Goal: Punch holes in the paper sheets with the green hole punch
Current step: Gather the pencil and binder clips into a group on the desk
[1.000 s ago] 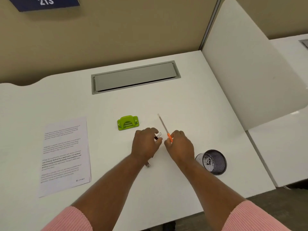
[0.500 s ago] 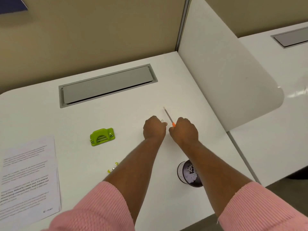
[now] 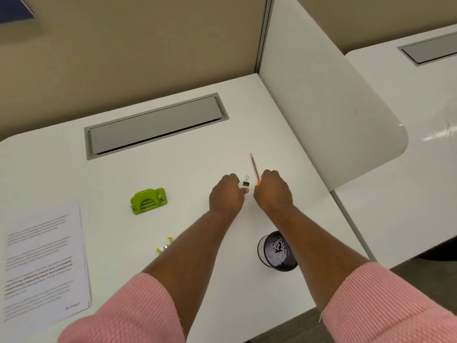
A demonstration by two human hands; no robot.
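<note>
Green hole punch sits on the desk left of both hands — left hand nearer, loosely curled, empty. I see the right hand closed on a pencil. Paper sheets far left, untouched.

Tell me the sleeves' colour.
Pink ribbed knit sleeves, seen in the head view.

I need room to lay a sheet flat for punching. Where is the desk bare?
Bare: the stretch between the green hole punch and the left hand, and the strip between the grey cable hatch and the punch. Crowded: around the binder clip, pen and right hand, and near the mesh cup. The paper sheets fill the left edge.
</note>
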